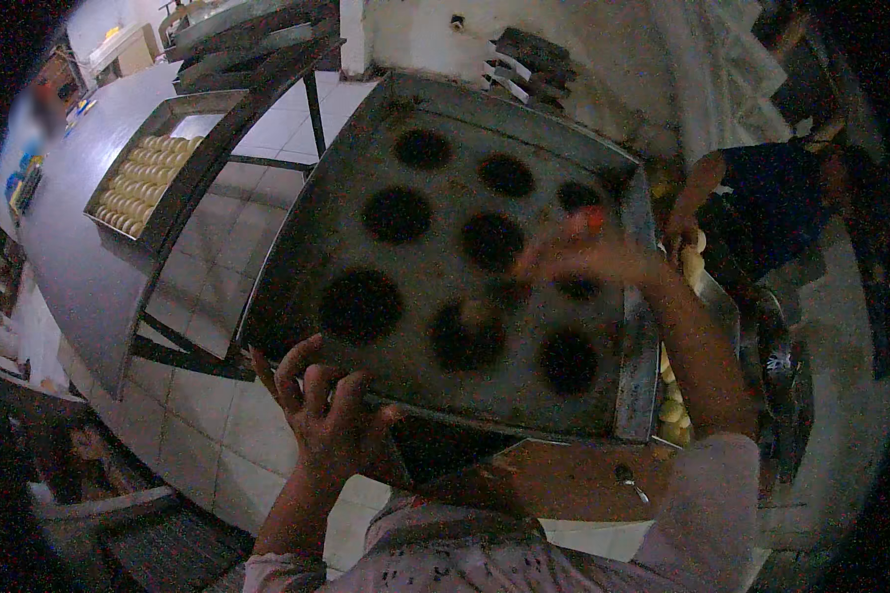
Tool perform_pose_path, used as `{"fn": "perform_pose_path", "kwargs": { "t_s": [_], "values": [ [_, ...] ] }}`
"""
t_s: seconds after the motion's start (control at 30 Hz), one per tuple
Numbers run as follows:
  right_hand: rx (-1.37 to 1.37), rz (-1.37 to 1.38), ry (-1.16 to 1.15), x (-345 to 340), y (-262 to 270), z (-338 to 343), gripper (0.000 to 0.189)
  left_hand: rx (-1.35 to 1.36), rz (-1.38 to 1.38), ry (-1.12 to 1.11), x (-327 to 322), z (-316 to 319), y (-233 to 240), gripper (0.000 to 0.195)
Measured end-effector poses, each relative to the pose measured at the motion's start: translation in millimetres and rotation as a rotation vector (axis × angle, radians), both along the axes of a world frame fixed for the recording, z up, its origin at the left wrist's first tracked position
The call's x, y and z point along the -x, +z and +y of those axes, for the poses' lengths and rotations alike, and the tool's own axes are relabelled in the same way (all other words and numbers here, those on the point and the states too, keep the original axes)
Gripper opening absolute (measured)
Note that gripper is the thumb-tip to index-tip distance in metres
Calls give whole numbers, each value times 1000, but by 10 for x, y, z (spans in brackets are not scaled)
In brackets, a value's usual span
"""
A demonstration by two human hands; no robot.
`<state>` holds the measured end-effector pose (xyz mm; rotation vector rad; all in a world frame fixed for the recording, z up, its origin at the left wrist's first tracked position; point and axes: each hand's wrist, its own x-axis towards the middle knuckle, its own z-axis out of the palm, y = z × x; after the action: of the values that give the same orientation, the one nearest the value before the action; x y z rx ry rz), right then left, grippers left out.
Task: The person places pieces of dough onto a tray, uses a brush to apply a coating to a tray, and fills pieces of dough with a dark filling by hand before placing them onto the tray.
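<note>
A large, dark metal baking tray with several round dark patches on its surface lies before me. My left hand is at the tray's near left edge, its fingers bent over the rim. My right hand is above the right half of the tray and blurred; something reddish shows at its fingers, and I cannot tell whether it holds anything. A small pale blur shows over the patch near the middle front of the tray.
On the left, a metal table bears a tray of pale dough balls. At the right, a co-worker's hand touches pale dough pieces. More dough balls lie beside my right arm. Stacked trays stand at the back left.
</note>
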<state>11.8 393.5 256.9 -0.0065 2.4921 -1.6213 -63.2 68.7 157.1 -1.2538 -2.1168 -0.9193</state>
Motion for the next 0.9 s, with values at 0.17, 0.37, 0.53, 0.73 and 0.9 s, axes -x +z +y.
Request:
{"fn": "perform_pose_path", "kwargs": {
  "t_s": [0.17, 0.37, 0.53, 0.73, 0.9],
  "values": [
    [-594, 355, -479, 392, -346, 981, 21, -3, 76, -34, 13, 90, -54, 29],
    [-175, 69, 84, 630, -97, -204, 18, -20, 48, 28, 0, -31, -140, 37],
    [-421, 500, -167, 1359, -329, 512, 20, -78, -19, -78, -45, 59, 30, 41],
    [-312, 328, 393, 780, -51, -743, 21, 61, -101, -37, -56, -26, 85, 51],
    [-123, 204, 148, 749, -46, -614, 18, 6, -31, 20, 3, 5, -313, 57]
  ]
}}
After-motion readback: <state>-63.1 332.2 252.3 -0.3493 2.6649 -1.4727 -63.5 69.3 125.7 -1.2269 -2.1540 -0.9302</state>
